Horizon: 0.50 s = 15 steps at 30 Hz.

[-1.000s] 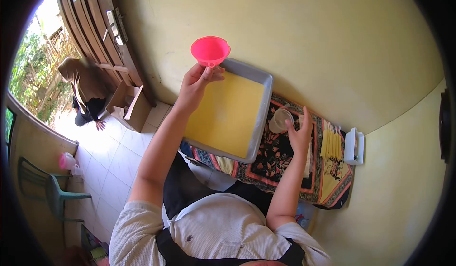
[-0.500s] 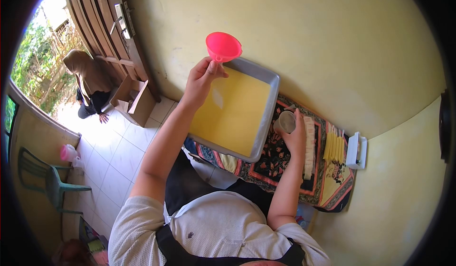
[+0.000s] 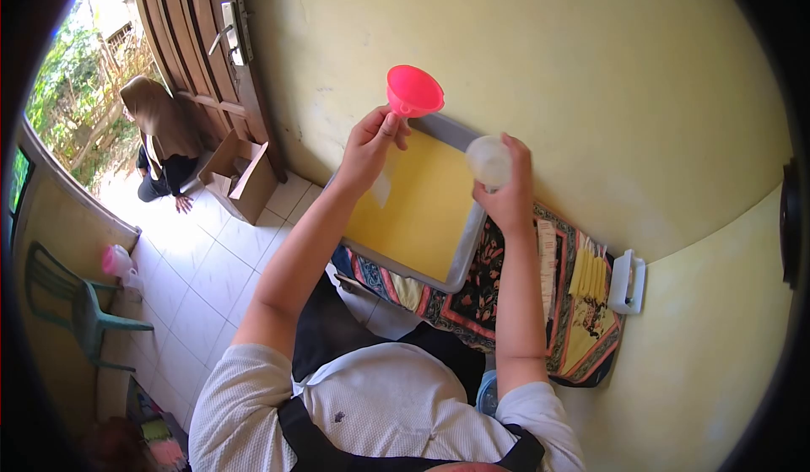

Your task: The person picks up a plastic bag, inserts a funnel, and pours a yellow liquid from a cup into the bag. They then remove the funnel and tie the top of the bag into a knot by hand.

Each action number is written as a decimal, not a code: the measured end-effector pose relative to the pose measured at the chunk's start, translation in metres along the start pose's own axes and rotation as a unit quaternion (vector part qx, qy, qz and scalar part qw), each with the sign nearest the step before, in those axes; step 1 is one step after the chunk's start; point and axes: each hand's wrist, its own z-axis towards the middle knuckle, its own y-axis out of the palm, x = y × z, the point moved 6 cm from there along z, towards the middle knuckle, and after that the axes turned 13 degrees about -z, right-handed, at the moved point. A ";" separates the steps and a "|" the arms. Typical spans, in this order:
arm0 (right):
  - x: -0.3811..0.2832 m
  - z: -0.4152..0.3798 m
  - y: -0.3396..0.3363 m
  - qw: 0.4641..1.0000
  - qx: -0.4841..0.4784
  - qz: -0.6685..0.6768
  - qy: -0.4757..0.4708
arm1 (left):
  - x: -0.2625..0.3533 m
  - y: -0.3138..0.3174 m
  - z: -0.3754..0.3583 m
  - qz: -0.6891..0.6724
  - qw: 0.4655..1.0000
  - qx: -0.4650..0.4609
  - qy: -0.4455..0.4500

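My left hand point(image 3: 371, 145) is closed around the lower end of a pink funnel point(image 3: 415, 91), whose wide mouth faces up. Below those fingers hangs a pale, see-through plastic strip point(image 3: 384, 187); how it joins the funnel is hidden. My right hand point(image 3: 510, 192) grips a translucent cup point(image 3: 489, 161) over the right rim of a grey tray point(image 3: 463, 271). Yellow liquid point(image 3: 426, 210) fills the tray broadly. The cup is slightly blurred, and its contents cannot be made out. Funnel and cup are apart.
Several slim yellow sticks point(image 3: 589, 274) lie on the patterned cloth point(image 3: 481, 303), near a white plastic holder point(image 3: 627, 282). Left are a green chair point(image 3: 80, 303), a cardboard box point(image 3: 240, 177) and a person point(image 3: 160, 134) seated by the open door point(image 3: 190, 42).
My right hand has lifted the cup from over the cloth up and left to the tray's edge. The funnel in my left hand has shifted slightly right, partly with the view.
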 end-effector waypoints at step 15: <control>0.006 -0.025 0.132 0.905 -0.401 -0.082 -0.119 | 0.002 0.003 0.002 -0.025 1.000 0.008 0.001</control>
